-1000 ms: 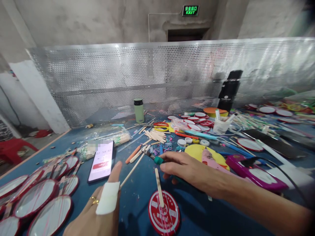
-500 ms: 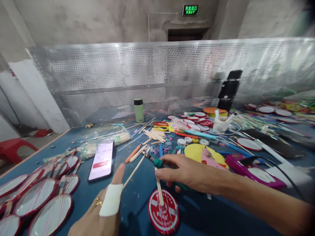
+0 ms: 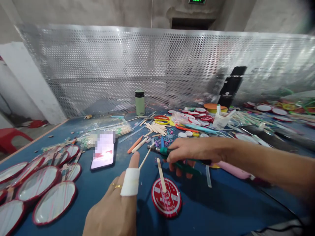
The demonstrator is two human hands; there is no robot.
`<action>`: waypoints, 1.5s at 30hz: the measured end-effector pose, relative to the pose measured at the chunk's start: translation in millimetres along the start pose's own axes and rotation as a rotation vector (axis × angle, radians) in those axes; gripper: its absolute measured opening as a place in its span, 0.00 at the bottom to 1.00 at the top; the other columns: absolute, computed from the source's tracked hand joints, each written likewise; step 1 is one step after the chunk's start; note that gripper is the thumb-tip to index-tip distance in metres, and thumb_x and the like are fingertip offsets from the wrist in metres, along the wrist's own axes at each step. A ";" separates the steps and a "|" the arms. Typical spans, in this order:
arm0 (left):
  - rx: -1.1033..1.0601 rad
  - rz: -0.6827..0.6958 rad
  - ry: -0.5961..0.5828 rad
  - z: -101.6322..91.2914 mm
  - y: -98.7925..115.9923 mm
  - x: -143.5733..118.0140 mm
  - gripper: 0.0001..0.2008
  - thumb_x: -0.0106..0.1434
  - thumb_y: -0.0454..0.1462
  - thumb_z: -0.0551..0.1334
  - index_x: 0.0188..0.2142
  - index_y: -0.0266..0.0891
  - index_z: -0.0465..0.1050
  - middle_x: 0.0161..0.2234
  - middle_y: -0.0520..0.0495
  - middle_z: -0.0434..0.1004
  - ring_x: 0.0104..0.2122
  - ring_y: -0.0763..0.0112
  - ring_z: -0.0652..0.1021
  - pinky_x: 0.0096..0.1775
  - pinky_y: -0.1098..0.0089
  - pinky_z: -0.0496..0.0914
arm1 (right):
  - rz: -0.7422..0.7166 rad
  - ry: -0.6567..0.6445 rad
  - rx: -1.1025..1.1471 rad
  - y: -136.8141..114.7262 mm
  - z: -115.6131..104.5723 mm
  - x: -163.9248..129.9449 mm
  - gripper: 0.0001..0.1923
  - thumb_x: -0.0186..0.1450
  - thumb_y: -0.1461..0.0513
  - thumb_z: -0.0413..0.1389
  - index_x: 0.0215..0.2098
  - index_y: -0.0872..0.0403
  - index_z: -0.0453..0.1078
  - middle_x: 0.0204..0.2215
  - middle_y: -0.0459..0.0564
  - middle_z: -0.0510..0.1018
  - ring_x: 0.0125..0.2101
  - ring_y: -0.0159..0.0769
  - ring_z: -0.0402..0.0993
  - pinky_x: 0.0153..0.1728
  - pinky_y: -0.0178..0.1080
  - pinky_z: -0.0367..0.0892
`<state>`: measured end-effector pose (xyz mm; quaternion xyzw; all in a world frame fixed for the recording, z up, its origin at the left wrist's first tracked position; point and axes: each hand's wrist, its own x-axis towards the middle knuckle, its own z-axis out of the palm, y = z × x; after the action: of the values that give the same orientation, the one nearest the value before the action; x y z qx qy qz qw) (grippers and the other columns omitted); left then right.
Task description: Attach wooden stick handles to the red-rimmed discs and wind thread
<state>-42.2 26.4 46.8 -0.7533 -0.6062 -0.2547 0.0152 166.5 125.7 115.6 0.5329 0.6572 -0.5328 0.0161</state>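
My left hand (image 3: 115, 203), with white tape on its index finger and a gold ring, is closed on a thin wooden stick (image 3: 145, 158). The stick juts out beyond the index finger; the gripping fingertips are hidden. My right hand (image 3: 180, 155) grips pliers (image 3: 169, 151) with green and black handles. The jaws of the pliers meet the far end of the stick; whether they are closed I cannot tell. Below, a red round printed disc (image 3: 169, 205) lies on the table with a flat craft stick (image 3: 161, 175) slanting up from its middle.
Red-rimmed round mirrors (image 3: 55, 203) lie grouped at left beside a phone (image 3: 104, 152). Loose craft sticks (image 3: 157, 127), scissors (image 3: 162, 120) and a green bottle (image 3: 140, 104) are behind my hands. A white cup of pens (image 3: 220, 121) stands right. A perforated metal screen (image 3: 110, 68) backs the table.
The view has tipped down slightly. My left hand has moved right with the thin stick. My right hand has also shifted right, away from the craft stick on the disc.
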 end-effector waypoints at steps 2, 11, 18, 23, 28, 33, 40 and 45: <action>0.020 -0.012 -0.007 -5.3 2.8 -4.9 0.34 0.67 0.31 0.50 0.71 0.47 0.44 0.47 0.43 0.79 0.52 0.55 0.77 0.46 0.63 0.75 | 0.041 0.011 -0.031 -8.2 -7.7 1.4 0.07 0.61 0.60 0.57 0.31 0.57 0.73 0.26 0.51 0.78 0.24 0.34 0.76 0.23 0.33 0.73; 0.034 -0.003 -0.086 -0.2 -2.5 6.1 0.36 0.64 0.29 0.51 0.70 0.47 0.46 0.44 0.42 0.79 0.43 0.55 0.80 0.38 0.64 0.74 | 0.129 -0.115 -0.172 -25.2 -20.4 39.3 0.10 0.66 0.60 0.53 0.32 0.59 0.71 0.23 0.49 0.77 0.23 0.34 0.77 0.25 0.36 0.75; 0.003 -0.011 -0.158 1.7 -11.1 11.1 0.31 0.67 0.30 0.49 0.69 0.45 0.50 0.41 0.42 0.79 0.41 0.60 0.80 0.36 0.69 0.72 | 0.117 -0.089 -0.331 -24.9 -15.9 49.3 0.09 0.64 0.64 0.50 0.31 0.60 0.70 0.21 0.50 0.77 0.19 0.34 0.75 0.21 0.35 0.72; -0.022 -0.021 -0.186 7.5 -11.2 11.8 0.30 0.66 0.31 0.53 0.68 0.42 0.53 0.39 0.42 0.77 0.39 0.62 0.81 0.36 0.71 0.71 | 0.116 -0.058 -0.342 -15.5 -15.4 49.3 0.08 0.62 0.62 0.51 0.32 0.59 0.70 0.21 0.48 0.76 0.19 0.35 0.76 0.20 0.36 0.73; -0.020 0.001 -0.230 12.0 -10.2 9.5 0.32 0.66 0.29 0.51 0.69 0.41 0.50 0.45 0.39 0.76 0.39 0.63 0.81 0.37 0.70 0.71 | 0.137 -0.048 -0.386 -17.7 -10.8 46.6 0.08 0.61 0.63 0.51 0.30 0.59 0.69 0.19 0.48 0.75 0.16 0.35 0.74 0.19 0.37 0.73; 0.055 0.005 -0.337 18.4 -10.7 9.3 0.38 0.63 0.26 0.50 0.71 0.39 0.41 0.54 0.32 0.73 0.45 0.57 0.80 0.37 0.69 0.72 | 0.176 -0.069 -0.402 -19.9 -8.6 48.6 0.08 0.62 0.62 0.52 0.28 0.59 0.68 0.19 0.49 0.75 0.16 0.34 0.74 0.19 0.36 0.72; 0.079 0.040 -0.418 18.8 -12.3 9.0 0.36 0.63 0.22 0.45 0.70 0.37 0.45 0.49 0.32 0.76 0.45 0.58 0.80 0.41 0.66 0.73 | 0.236 -0.125 -0.450 -22.9 -8.9 50.3 0.13 0.63 0.58 0.53 0.26 0.58 0.69 0.17 0.49 0.74 0.17 0.35 0.74 0.20 0.35 0.71; 0.034 0.048 -0.409 19.3 -14.9 7.5 0.33 0.65 0.24 0.45 0.69 0.37 0.49 0.49 0.33 0.76 0.44 0.57 0.81 0.42 0.63 0.74 | 0.234 -0.141 -0.480 -23.6 -10.3 51.3 0.14 0.63 0.58 0.52 0.24 0.59 0.69 0.16 0.50 0.74 0.16 0.35 0.73 0.20 0.35 0.71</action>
<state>-47.8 43.6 28.7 -0.8031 -0.5828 -0.0856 -0.0896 133.1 171.3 105.9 0.5476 0.6959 -0.3923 0.2488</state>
